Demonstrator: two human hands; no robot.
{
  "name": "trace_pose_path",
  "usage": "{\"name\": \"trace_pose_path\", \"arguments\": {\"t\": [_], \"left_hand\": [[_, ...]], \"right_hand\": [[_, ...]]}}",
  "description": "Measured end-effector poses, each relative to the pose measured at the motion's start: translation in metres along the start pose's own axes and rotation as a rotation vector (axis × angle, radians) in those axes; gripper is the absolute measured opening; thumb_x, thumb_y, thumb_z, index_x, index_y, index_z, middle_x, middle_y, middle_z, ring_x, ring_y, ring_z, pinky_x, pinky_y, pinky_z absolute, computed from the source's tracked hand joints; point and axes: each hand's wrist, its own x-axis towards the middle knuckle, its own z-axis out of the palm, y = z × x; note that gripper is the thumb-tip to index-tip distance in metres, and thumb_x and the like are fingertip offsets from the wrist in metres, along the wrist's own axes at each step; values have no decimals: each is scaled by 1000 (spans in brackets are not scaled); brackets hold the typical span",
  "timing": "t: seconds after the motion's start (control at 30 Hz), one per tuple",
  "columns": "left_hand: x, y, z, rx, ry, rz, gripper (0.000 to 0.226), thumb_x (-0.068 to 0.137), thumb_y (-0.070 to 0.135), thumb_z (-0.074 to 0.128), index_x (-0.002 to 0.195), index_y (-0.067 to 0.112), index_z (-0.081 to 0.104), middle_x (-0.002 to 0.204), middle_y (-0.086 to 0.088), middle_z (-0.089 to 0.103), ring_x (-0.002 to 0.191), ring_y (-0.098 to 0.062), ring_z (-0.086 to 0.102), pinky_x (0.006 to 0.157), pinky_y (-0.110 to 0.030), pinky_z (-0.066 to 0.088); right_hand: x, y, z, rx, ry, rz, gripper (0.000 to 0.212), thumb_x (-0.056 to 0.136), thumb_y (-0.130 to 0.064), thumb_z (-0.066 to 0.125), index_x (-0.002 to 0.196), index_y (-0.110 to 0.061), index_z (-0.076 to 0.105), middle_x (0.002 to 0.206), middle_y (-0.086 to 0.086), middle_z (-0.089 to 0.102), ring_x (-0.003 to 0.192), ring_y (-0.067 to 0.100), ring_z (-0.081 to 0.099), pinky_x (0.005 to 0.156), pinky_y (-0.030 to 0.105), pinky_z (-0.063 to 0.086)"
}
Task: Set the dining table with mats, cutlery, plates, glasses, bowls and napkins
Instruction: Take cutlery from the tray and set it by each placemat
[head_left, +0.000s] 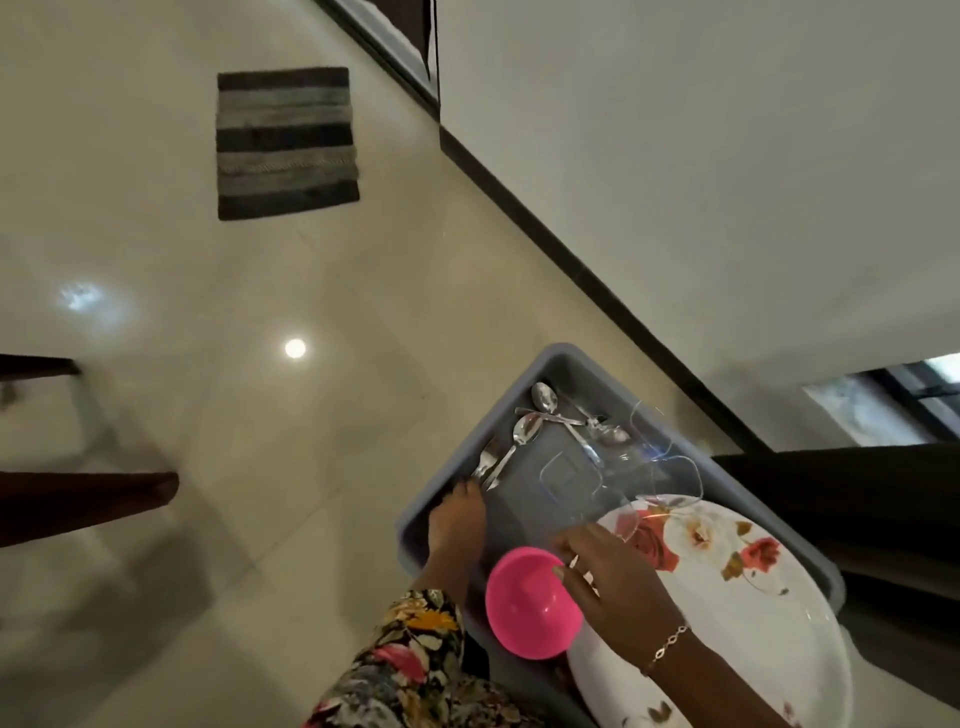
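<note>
The left hand (460, 519) reaches into the grey tub (415, 525), fingers bent onto the handle ends of a fork (485, 464) and spoons (524, 431) that fan out beyond its fingertips; whether they are pinched cannot be determined. The right hand (608, 582) lies spread, its thumb tip touching the pink bowl (530, 613) at the rim. A floral plate (727, 577) sits beneath that hand, and a clear glass (670, 473) lies just past its fingertips.
</note>
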Motion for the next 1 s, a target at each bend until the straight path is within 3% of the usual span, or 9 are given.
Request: {"name": "trace_pose_path", "arguments": {"t": [0.07, 0.17, 0.3, 0.43, 0.53, 0.7, 0.8, 1.0], "left_hand": [[2, 2, 5, 6, 7, -30, 40, 99, 8, 30, 138, 4, 28, 138, -15, 38, 124, -27, 47, 91, -34, 48], [5, 1, 13, -38, -5, -94, 38, 100, 9, 26, 137, 4, 28, 136, -15, 43, 122, -26, 51, 92, -32, 47], [10, -1, 16, -130, -68, -146, 36, 99, 5, 29, 133, 7, 39, 130, -13, 54, 117, -26, 57, 91, -33, 48], [11, 0, 14, -199, -106, -181, 32, 98, 4, 34, 121, 5, 55, 123, -11, 61, 114, -26, 59, 91, -34, 48], [5, 1, 15, -223, -89, -205, 31, 98, 5, 33, 121, 5, 54, 123, -11, 61, 113, -26, 60, 89, -33, 49], [3, -2, 16, -349, -81, -239, 30, 99, 15, 38, 127, 4, 45, 123, -15, 60, 114, -29, 59, 89, -36, 48], [3, -1, 19, -374, -86, -236, 39, 96, 26, 49, 127, 4, 43, 122, -14, 60, 113, -30, 58, 89, -37, 48], [6, 6, 24, -299, -79, -198, 26, 98, 10, 39, 120, 7, 53, 123, -11, 61, 113, -26, 59, 90, -36, 49]], "right_hand": [[2, 4, 1, 15, -16, 21, 38, 79, -41, 35, 95, -20, 63, 86, -12, 52, 74, 6, 52, 63, 12, 37], [6, 6, -2, 7, -25, 42, 46, 79, -46, 30, 97, -20, 63, 89, -9, 54, 79, 11, 55, 68, 27, 47], [10, 11, -3, -6, -39, 82, 51, 77, -50, 26, 99, -21, 62, 92, -7, 57, 83, 14, 55, 72, 31, 48], [10, 11, -3, -11, -69, 106, 59, 73, -54, 22, 102, -22, 61, 93, -8, 57, 84, 10, 55, 72, 24, 46], [6, 9, -1, -2, -73, 99, 56, 74, -53, 24, 103, -22, 61, 88, -14, 52, 79, 2, 50, 66, 9, 35], [-9, 9, 0, -21, -54, 99, 36, 81, -39, 36, 105, -24, 58, 78, -27, 38, 72, -13, 39, 60, 5, 30], [-19, 10, 2, -14, -42, 112, 34, 82, -37, 39, 105, -24, 59, 77, -25, 41, 71, -11, 41, 61, 5, 30], [-28, 15, 11, -2, -37, 155, 33, 82, -37, 40, 105, -24, 60, 77, -25, 43, 76, 4, 52, 62, 5, 30]]}}
